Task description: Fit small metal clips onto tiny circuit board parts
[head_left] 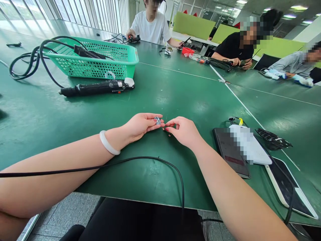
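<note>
My left hand (140, 126) rests on the green table (175, 93), fingers pinched on a small blue-grey part (157, 120). A white bangle (108, 143) sits on that wrist. My right hand (183, 131) lies just right of it, thumb and forefinger pinched on something tiny near the part. Another small metal piece (170, 135) lies on the table under the right hand's fingers.
A black electric screwdriver (96, 88) lies in front of a green basket (100, 58) with cables at the back left. A black cable (140, 160) crosses near my arms. Phones (230, 152), a white pad and a tablet (288, 184) lie at right. Three people work at the far side.
</note>
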`<state>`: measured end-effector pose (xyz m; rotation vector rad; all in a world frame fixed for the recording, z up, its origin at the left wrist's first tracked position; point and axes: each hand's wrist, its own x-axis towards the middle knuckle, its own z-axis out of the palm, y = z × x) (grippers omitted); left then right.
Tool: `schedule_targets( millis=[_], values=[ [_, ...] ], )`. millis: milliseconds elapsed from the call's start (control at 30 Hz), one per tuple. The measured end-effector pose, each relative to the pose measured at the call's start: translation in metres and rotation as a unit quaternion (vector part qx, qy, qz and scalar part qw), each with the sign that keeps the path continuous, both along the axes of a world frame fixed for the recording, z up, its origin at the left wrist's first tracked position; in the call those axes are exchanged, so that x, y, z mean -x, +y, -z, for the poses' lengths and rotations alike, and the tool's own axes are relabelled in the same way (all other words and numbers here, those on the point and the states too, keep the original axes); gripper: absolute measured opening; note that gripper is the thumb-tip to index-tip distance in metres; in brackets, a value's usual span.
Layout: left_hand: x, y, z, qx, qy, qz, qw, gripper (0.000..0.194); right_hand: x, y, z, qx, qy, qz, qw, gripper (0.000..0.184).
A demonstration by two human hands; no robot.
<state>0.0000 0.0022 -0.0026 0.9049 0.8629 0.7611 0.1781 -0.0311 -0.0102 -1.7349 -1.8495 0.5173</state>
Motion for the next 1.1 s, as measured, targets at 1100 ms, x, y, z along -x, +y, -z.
schedule_targets(
  millis=[1100],
  values=[
    [-0.004, -0.003, 0.000, -0.112, 0.124, 0.032, 0.985, 0.018, 0.019, -0.008, -0.012, -0.059, 0.076, 0.022, 0.995, 0.012]
  ],
)
